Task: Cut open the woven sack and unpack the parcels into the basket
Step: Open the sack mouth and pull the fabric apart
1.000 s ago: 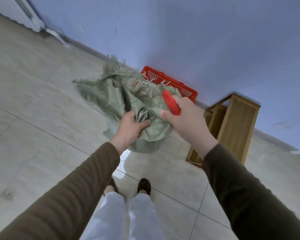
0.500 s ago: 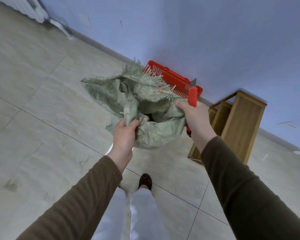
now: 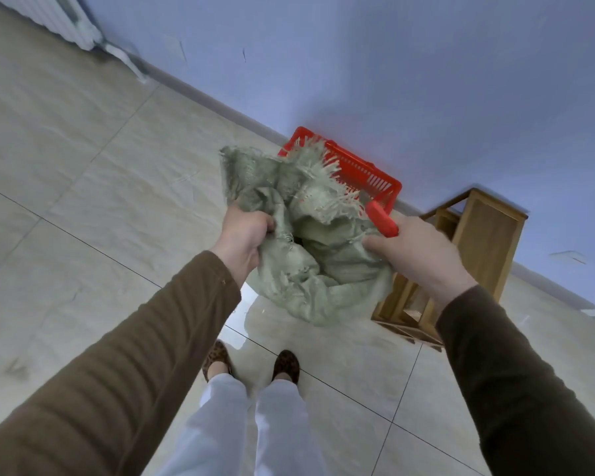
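A green woven sack point(image 3: 310, 266) with a frayed cut edge hangs crumpled in the air between both hands. My left hand point(image 3: 244, 235) grips a bunch of its cloth on the left side. My right hand point(image 3: 416, 252) pinches the sack's right edge and also holds a red utility knife point(image 3: 382, 218), whose handle points up and to the left. Behind the sack, a red plastic basket point(image 3: 375, 176) stands on the floor against the wall. No parcels show; the basket's inside is hidden by the sack.
A wooden stool point(image 3: 474, 242) stands to the right of the basket, close to my right hand. A white radiator point(image 3: 49, 18) is at the far left by the wall. My feet point(image 3: 251, 365) stand on the tiled floor below the sack.
The sack has been pulled wider between the hands and shifted slightly right. The knife has tilted from upright to leaning left over the sack's edge.
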A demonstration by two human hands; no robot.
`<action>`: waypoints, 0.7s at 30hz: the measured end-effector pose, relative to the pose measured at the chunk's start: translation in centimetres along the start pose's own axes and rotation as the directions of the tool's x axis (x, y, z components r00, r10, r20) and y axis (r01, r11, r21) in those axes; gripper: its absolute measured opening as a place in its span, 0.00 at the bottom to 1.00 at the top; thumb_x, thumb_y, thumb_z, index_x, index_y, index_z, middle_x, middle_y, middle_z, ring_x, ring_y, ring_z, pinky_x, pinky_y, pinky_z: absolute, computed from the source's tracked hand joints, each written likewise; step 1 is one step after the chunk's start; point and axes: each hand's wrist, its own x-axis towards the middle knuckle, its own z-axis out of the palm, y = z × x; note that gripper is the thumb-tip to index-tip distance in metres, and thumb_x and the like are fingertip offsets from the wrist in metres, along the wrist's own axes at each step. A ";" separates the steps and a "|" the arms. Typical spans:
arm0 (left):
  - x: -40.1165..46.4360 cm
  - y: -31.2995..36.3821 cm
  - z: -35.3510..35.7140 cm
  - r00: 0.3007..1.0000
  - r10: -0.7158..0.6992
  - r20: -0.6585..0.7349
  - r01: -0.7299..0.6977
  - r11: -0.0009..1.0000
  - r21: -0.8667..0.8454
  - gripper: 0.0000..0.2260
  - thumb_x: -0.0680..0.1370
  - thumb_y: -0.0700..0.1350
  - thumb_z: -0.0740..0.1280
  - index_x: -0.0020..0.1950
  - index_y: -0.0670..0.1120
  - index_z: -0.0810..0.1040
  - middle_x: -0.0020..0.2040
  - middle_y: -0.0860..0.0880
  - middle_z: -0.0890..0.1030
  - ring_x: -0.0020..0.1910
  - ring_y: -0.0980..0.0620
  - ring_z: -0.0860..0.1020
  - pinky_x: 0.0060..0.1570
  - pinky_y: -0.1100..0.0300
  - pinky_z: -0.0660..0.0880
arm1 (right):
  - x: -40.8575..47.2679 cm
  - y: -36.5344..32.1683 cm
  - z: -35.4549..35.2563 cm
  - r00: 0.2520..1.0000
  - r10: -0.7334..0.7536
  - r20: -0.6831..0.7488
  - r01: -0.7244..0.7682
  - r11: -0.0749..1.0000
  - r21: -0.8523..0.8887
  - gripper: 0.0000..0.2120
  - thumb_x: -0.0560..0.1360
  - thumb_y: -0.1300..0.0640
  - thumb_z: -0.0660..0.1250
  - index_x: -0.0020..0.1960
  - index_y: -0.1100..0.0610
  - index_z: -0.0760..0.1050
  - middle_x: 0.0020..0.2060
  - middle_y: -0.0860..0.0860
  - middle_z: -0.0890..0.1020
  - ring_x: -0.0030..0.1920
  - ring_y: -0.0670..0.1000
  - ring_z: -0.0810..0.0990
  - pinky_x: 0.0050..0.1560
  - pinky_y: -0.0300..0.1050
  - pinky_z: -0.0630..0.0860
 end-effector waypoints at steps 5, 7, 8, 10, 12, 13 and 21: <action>-0.3 -1.3 0.4 0.997 0.042 0.067 -0.039 0.998 -0.041 0.23 0.72 0.24 0.56 0.64 0.36 0.77 0.48 0.38 0.83 0.38 0.45 0.83 0.28 0.58 0.81 | 2.4 -2.0 0.3 0.933 -0.193 -0.304 0.206 0.978 0.011 0.59 0.62 0.24 0.72 0.83 0.44 0.48 0.74 0.51 0.75 0.64 0.57 0.81 0.50 0.50 0.73; -0.7 -1.2 0.7 0.990 0.042 0.137 -0.039 0.999 -0.024 0.22 0.73 0.25 0.55 0.61 0.37 0.79 0.43 0.41 0.83 0.36 0.46 0.83 0.29 0.58 0.81 | 3.7 -3.8 1.9 0.973 -0.199 -0.114 0.225 0.924 0.309 0.64 0.62 0.31 0.78 0.84 0.42 0.42 0.77 0.50 0.73 0.69 0.55 0.78 0.58 0.48 0.71; -0.8 -1.0 0.7 0.986 0.044 0.159 -0.043 0.999 -0.013 0.21 0.73 0.25 0.56 0.59 0.37 0.80 0.41 0.42 0.83 0.36 0.46 0.82 0.31 0.58 0.81 | 4.1 -4.2 2.9 0.977 -0.206 -0.047 0.207 0.891 0.404 0.62 0.64 0.37 0.81 0.85 0.44 0.44 0.74 0.50 0.76 0.69 0.54 0.78 0.61 0.46 0.72; -0.9 -0.3 0.5 0.985 0.047 0.165 -0.046 0.999 -0.007 0.17 0.73 0.27 0.57 0.52 0.38 0.81 0.38 0.43 0.81 0.36 0.45 0.81 0.35 0.56 0.80 | 5.3 -4.1 4.4 0.982 -0.191 0.009 0.153 0.814 0.561 0.44 0.68 0.49 0.83 0.78 0.51 0.67 0.61 0.44 0.83 0.61 0.48 0.81 0.62 0.43 0.77; -0.9 0.9 -0.2 0.989 0.024 0.145 -0.018 0.999 -0.042 0.10 0.74 0.32 0.60 0.41 0.41 0.80 0.33 0.45 0.79 0.32 0.46 0.78 0.33 0.57 0.77 | 6.0 -3.5 4.6 0.987 -0.146 0.060 0.071 0.748 0.659 0.15 0.70 0.54 0.81 0.54 0.52 0.81 0.37 0.42 0.84 0.38 0.45 0.83 0.38 0.38 0.79; -0.8 1.7 -0.7 0.987 0.014 0.160 -0.004 0.998 -0.064 0.09 0.75 0.36 0.62 0.39 0.42 0.80 0.31 0.46 0.79 0.30 0.47 0.79 0.32 0.58 0.78 | 6.2 -3.0 4.4 0.990 -0.106 0.089 0.016 0.724 0.690 0.11 0.71 0.54 0.80 0.45 0.53 0.79 0.28 0.43 0.78 0.27 0.45 0.76 0.29 0.39 0.73; 0.4 5.2 -1.8 0.988 0.092 0.126 -0.064 0.975 -0.213 0.08 0.81 0.46 0.69 0.52 0.43 0.85 0.38 0.47 0.88 0.35 0.50 0.87 0.33 0.56 0.83 | 5.5 -0.6 -0.2 0.940 -0.244 0.238 -0.164 0.290 0.943 0.13 0.79 0.52 0.70 0.40 0.58 0.84 0.19 0.46 0.67 0.18 0.44 0.63 0.23 0.38 0.68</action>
